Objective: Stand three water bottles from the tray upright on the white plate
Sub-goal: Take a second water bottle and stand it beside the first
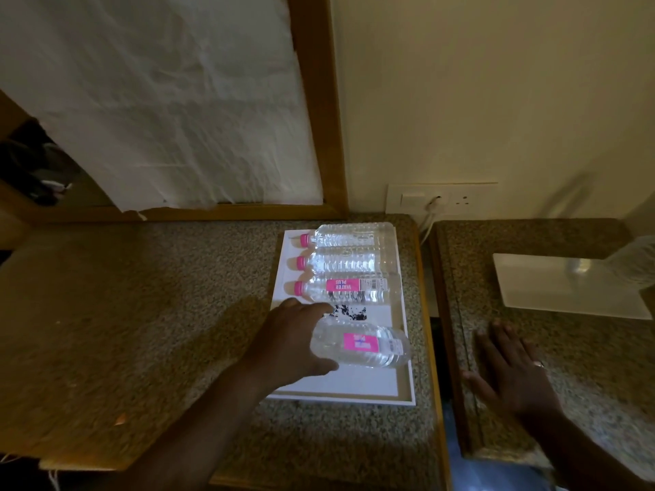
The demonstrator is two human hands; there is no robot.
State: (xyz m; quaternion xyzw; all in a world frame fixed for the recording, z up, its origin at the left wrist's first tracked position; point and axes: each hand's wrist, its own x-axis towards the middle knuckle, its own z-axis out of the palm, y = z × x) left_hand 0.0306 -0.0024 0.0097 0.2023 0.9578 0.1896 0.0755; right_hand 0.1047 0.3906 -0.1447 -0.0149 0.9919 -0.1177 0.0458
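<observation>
I see the speckled granite counter (141, 313) across the frame, the white rectangular tray (354, 388) at centre and the white square plate (567, 288) at right, with no bottle yet standing clearly on it. My left hand (294, 345) wraps the neck end of the nearest clear plastic water bottle (368, 345); my right hand (510, 373) lies flat, fingers spread, holding nothing. Next I'd judge: lift, carry right, set upright

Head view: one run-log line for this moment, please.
left hand gripping nearest bottle over tray | right hand flat on counter | three bottles lying in tray | white plate: no standing bottle

Wall socket (441, 199) above speckled counter (141, 313)
</observation>
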